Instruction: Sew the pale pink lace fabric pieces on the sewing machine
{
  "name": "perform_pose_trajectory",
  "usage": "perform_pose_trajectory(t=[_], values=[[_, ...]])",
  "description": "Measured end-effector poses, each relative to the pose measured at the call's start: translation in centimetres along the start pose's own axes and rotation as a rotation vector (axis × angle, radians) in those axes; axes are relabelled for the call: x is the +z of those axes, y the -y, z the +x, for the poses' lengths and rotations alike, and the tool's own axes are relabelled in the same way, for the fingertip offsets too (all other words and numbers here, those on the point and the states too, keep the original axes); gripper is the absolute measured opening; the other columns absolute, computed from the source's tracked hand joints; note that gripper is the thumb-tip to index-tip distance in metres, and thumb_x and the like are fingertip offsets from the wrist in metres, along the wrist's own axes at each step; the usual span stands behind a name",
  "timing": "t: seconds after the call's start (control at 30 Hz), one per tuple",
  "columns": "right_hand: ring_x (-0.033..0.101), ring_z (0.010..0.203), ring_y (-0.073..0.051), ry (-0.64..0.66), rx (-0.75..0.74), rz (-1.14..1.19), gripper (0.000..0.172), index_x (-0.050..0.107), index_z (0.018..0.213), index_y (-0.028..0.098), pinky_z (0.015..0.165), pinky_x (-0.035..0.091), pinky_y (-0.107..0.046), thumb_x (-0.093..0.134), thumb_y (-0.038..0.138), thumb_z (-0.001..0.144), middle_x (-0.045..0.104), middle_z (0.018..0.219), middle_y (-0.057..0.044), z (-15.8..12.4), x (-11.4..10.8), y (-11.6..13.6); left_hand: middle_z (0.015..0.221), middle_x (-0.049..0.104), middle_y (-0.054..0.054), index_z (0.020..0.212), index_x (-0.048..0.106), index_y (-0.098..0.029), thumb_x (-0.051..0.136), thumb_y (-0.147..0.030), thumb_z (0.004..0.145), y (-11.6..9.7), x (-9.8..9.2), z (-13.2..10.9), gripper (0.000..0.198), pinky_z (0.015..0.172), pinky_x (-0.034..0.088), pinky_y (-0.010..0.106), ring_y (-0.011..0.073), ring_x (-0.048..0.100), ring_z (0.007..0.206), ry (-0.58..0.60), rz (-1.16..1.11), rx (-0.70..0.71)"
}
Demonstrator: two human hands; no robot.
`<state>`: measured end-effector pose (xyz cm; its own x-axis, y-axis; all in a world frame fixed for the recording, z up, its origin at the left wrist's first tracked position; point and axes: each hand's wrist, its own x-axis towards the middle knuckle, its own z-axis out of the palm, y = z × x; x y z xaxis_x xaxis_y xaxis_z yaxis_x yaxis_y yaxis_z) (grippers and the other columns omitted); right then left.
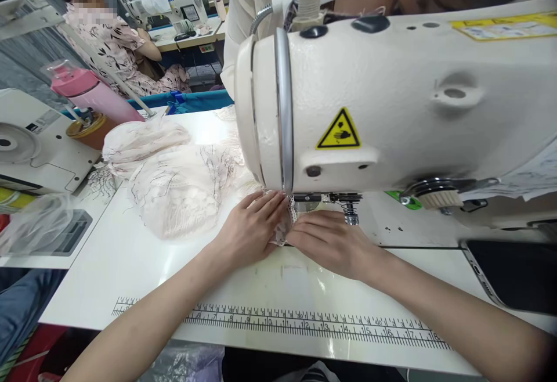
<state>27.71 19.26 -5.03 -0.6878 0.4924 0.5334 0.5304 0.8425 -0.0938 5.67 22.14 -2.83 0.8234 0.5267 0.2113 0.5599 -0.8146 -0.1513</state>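
My left hand (252,228) lies flat with fingers stretched out, pressing a piece of pale lace fabric (285,225) onto the white table (130,266) just before the sewing machine's head (391,97). My right hand (331,242) rests beside it, fingers extended onto the same lace edge, below the presser foot (350,213). A larger heap of pale lace fabric (178,179) lies to the left, behind my left hand. The needle itself is hidden by the machine head.
A printed ruler (278,318) runs along the table's front edge. A phone (513,274) lies at the right. A pink bottle (93,94) and a second machine (35,144) stand at the left. Another person (113,39) sits at a far table.
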Motion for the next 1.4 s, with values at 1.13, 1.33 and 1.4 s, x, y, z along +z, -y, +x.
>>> perform_pose_trajectory(t=[1.13, 1.33, 1.4], values=[[0.037, 0.052, -0.012, 0.0, 0.137, -0.352, 0.016, 0.06, 0.083, 0.023, 0.051, 0.025, -0.032, 0.052, 0.021, 0.095, 0.061, 0.072, 0.003, 0.5, -1.9, -1.1, 0.133, 0.061, 0.012, 0.125, 0.059, -0.01, 0.046, -0.023, 0.097, -1.1, -0.3, 0.2, 0.034, 0.109, 0.047, 0.045, 0.0257, 0.058, 0.124, -0.141, -0.042, 0.076], [0.062, 0.075, -0.011, -0.069, 0.03, -0.16, 0.017, 0.06, 0.083, 0.02, 0.066, 0.048, -0.024, 0.053, 0.009, 0.093, 0.068, 0.082, 0.003, 1.0, -1.5, -0.6, 0.119, 0.069, 0.01, 0.103, 0.064, -0.012, 0.044, -0.011, 0.097, -0.9, -0.4, 0.3, 0.021, 0.101, 0.054, 0.034, 0.0186, 0.066, 0.111, -0.214, -0.099, 0.078], [0.065, 0.085, -0.012, -0.06, 0.034, -0.072, 0.017, 0.061, 0.087, 0.019, 0.078, 0.052, -0.025, 0.052, 0.006, 0.092, 0.07, 0.09, 0.002, 1.0, -1.1, -0.6, 0.118, 0.069, 0.011, 0.1, 0.063, -0.011, 0.045, -0.01, 0.095, -0.8, -0.4, 0.2, 0.019, 0.102, 0.054, 0.034, 0.0186, 0.067, 0.11, -0.217, -0.117, 0.062]])
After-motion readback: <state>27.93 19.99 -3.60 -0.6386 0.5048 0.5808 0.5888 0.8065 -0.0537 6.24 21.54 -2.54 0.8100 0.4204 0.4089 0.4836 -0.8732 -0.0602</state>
